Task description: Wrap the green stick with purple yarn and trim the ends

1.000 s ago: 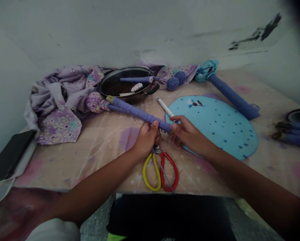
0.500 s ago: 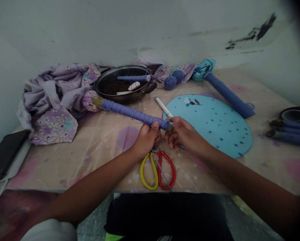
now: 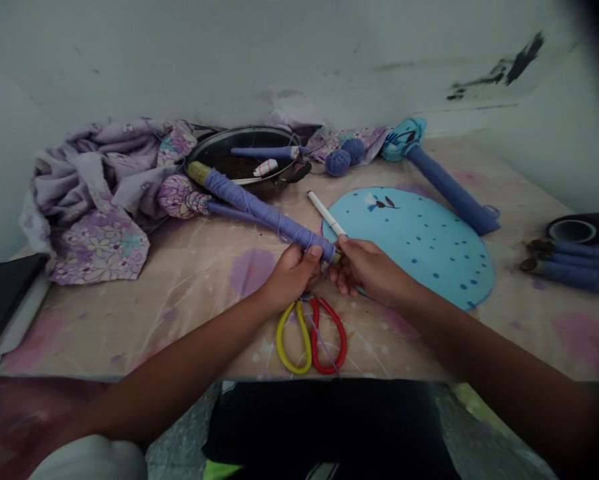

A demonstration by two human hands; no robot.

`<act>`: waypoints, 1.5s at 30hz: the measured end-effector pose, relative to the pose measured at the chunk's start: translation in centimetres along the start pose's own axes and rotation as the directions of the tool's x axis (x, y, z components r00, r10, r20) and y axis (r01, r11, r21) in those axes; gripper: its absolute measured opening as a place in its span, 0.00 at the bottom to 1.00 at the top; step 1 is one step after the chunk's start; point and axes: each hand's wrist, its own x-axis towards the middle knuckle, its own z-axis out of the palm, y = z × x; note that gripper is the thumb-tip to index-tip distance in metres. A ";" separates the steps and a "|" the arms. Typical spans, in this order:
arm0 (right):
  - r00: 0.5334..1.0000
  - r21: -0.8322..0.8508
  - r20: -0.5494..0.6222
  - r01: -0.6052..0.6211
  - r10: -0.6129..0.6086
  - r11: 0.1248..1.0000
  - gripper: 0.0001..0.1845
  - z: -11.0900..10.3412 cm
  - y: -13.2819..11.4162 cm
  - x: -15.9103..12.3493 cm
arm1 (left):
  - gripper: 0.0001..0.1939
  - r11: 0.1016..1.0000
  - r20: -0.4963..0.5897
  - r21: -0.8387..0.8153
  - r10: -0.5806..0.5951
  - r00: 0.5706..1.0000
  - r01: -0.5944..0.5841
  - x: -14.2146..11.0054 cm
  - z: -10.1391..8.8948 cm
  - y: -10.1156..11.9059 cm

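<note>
A stick wrapped in purple-blue yarn (image 3: 254,205) slants away from me, its bare yellowish-brown far end raised near the pan. My left hand (image 3: 295,272) is closed around the near part, thumb on top. At the near tip, my right hand (image 3: 362,268) has its fingers curled and pinched on the end; whether it also grips yarn is hidden. Just below lie scissors (image 3: 311,337) with one yellow and one red handle, blades hidden, and a thin yarn strand across them. Beneath the stick, another yarn-covered stick (image 3: 234,212) has a floral cloth knob (image 3: 182,197) at its far end.
A dark pan (image 3: 214,143) holds a wrapped stick and a white roll. Yarn balls (image 3: 338,162) sit right of it. A white marker (image 3: 324,212) touches a dotted blue oval mat (image 3: 429,247). Floral cloth (image 3: 99,193) is heaped left; wrapped sticks (image 3: 574,267) and tape (image 3: 573,231) lie right.
The stick's far end has risen toward the pan, exposing the knobbed stick beneath. My right hand has shifted slightly at the near tip. The view has moved a little.
</note>
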 end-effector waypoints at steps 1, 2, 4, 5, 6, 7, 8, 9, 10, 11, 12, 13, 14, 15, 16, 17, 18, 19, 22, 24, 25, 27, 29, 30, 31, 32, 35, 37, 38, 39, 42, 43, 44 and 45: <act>0.987 -0.185 -0.057 0.140 -0.153 0.973 0.17 -0.5 0.2 0.0 | 0.20 1.000 -0.006 0.006 0.001 1.000 -0.001 0.0 0.0 0.0; 0.945 -0.369 -0.077 0.271 -0.319 0.889 0.17 -0.9 0.4 -0.1 | 0.20 1.000 -0.011 0.007 0.001 1.000 -0.001 0.0 0.0 0.0; 0.823 -0.611 0.013 0.455 -0.567 0.647 0.20 -1.7 0.7 -0.3 | 0.19 1.000 -0.022 0.000 0.000 1.000 0.000 -0.1 0.0 0.0; 0.778 -0.659 0.087 0.513 -0.622 0.550 0.22 -1.9 0.7 -0.5 | 0.19 1.000 -0.028 -0.003 -0.002 1.000 0.001 -0.1 0.0 -0.1; 0.745 -0.674 0.152 0.559 -0.649 0.483 0.23 -2.1 0.7 -0.6 | 0.19 1.000 -0.033 -0.006 0.000 0.999 0.000 -0.1 0.0 -0.1; 0.720 -0.674 0.204 0.595 -0.664 0.438 0.24 -2.1 0.7 -0.7 | 0.19 1.000 -0.033 -0.003 0.001 0.999 -0.001 0.0 0.0 -0.1; 0.699 -0.672 0.240 0.621 -0.674 0.404 0.25 -2.1 0.6 -0.8 | 0.19 1.000 -0.029 0.008 0.002 1.000 -0.001 0.0 -0.1 -0.2; 0.678 -0.671 0.261 0.639 -0.687 0.376 0.26 -2.1 0.6 -0.9 | 0.19 0.999 -0.021 0.033 0.007 1.000 -0.006 -0.1 -0.1 -0.2; 0.658 -0.672 0.270 0.652 -0.703 0.351 0.27 -2.0 0.5 -0.9 | 0.19 0.997 -0.008 0.076 0.017 1.000 -0.016 -0.1 -0.1 -0.1; 0.630 -0.679 0.265 0.659 -0.730 0.324 0.27 -2.0 0.4 -0.9 | 0.19 0.990 0.010 0.135 0.032 0.999 -0.033 -0.2 -0.2 -0.1; 0.598 -0.693 0.253 0.661 -0.761 0.288 0.25 -2.1 0.3 -0.9 | 0.19 0.977 0.034 0.207 0.052 0.998 -0.058 -0.3 -0.2 0.1; 0.564 -0.720 0.238 0.649 -0.791 0.246 0.24 -2.2 0.2 -0.9 | 0.19 0.954 0.072 0.286 0.075 0.995 -0.092 -0.4 -0.2 0.3; 0.530 -0.756 0.227 0.625 -0.817 0.195 0.22 -2.2 0.1 -0.9 | 0.18 0.922 0.122 0.363 0.095 0.988 -0.133 -0.5 -0.2 0.6; 0.504 -0.796 0.226 0.589 -0.833 0.140 0.21 -2.3 0.0 -1.0 | 0.17 0.885 0.187 0.433 0.100 0.977 -0.173 -0.6 -0.2 0.8; 0.493 -0.831 0.238 0.549 -0.837 0.087 0.21 -2.3 -0.1 -1.1 | 0.16 0.843 0.263 0.492 0.093 0.960 -0.217 -0.8 -0.1 1.1; 0.495 -0.856 0.257 0.515 -0.830 0.042 0.19 -2.3 -0.3 -1.2 | 0.14 0.812 0.325 0.528 0.077 0.942 -0.249 -1.0 -0.1 1.4; 0.511 -0.871 0.277 0.491 -0.814 0.011 0.18 -2.3 -0.4 -1.2 | 0.14 0.795 0.379 0.543 0.056 0.924 -0.271 -1.1 0.0 1.6; 0.531 -0.878 0.296 0.479 -0.794 -0.006 0.16 -2.3 -0.5 -1.3 | 0.13 0.794 0.420 0.541 0.031 0.907 -0.278 -1.3 0.0 1.8; 0.558 -0.853 0.368 0.521 -0.744 -0.031 0.13 -2.4 -0.5 -1.0 | 0.15 0.861 0.440 0.469 -0.037 0.897 -0.195 -1.7 0.2 2.1; 0.556 -0.832 0.398 0.554 -0.730 -0.032 0.13 -2.7 -0.4 -0.6 | 0.18 0.930 0.373 0.362 -0.080 0.924 -0.066 -1.8 0.2 2.1; 0.568 -0.836 0.388 0.549 -0.726 -0.017 0.13 -2.9 -0.3 -0.5 | 0.19 0.959 0.337 0.283 -0.093 0.937 -0.006 -1.9 0.2 2.1; 0.634 -0.876 0.313 0.480 -0.707 0.042 0.14 -3.2 -0.2 -0.5 | 0.19 0.991 0.283 0.123 -0.085 0.955 0.051 -1.8 0.2 2.1; 0.693 -0.928 0.190 0.358 -0.696 0.103 0.19 -3.2 -0.3 -0.7 | 0.18 0.998 0.231 0.067 -0.020 0.973 0.005 -1.8 0.3 2.1; 0.702 -0.947 0.135 0.298 -0.699 0.117 0.21 -3.1 -0.3 -0.8 | 0.17 0.992 0.191 0.113 0.028 0.981 -0.051 -1.8 0.4 2.1; 0.703 -0.963 0.091 0.244 -0.705 0.119 0.23 -2.8 -0.5 -0.9 | 0.16 0.972 0.148 0.204 0.084 0.985 -0.113 -1.8 0.4 2.2; 0.703 -0.975 0.066 0.196 -0.709 0.104 0.23 -2.6 -0.7 -1.1 | 0.15 0.930 0.110 0.323 0.148 0.983 -0.176 -1.8 0.4 2.4; 0.753 -0.996 0.077 0.083 -0.653 -0.021 0.19 -2.1 -1.7 -1.7 | 0.10 0.696 0.096 0.654 0.314 0.945 -0.298 -1.8 0.1 2.9; 0.816 -0.990 0.118 0.052 -0.566 -0.133 0.16 -2.2 -2.5 -2.4 | 0.09 0.541 0.136 0.783 0.334 0.933 -0.308 -1.5 -0.6 3.3; 0.845 -0.981 0.151 0.065 -0.513 -0.181 0.14 -2.3 -2.9 -2.8 | 0.09 0.469 0.155 0.830 0.327 0.932 -0.303 -1.4 -0.9 3.5; 0.869 -0.971 0.192 0.100 -0.457 -0.218 0.12 -2.6 -3.4 -3.4 | 0.08 0.413 0.185 0.857 0.314 0.931 -0.309 -1.2 -1.3 3.7; 0.884 -0.924 0.368 0.314 -0.287 -0.217 0.10 -3.3 -4.6 -5.2 | 0.07 0.413 0.322 0.816 0.257 0.911 -0.405 -1.0 -2.0 4.5; 0.866 -0.901 0.432 0.401 -0.251 -0.167 0.10 -3.4 -5.0 -5.8 | 0.07 0.465 0.371 0.770 0.229 0.900 -0.436 -1.0 -2.1 4.7; 0.841 -0.871 0.490 0.483 -0.230 -0.092 0.11 -3.6 -5.3 -6.3 | 0.08 0.532 0.406 0.718 0.204 0.891 -0.449 -1.0 -2.1 4.9; 0.814 -0.837 0.533 0.547 -0.230 -0.001 0.12 -3.7 -5.5 -6.6 | 0.09 0.605 0.423 0.662 0.187 0.887 -0.443 -1.2 -2.0 5.0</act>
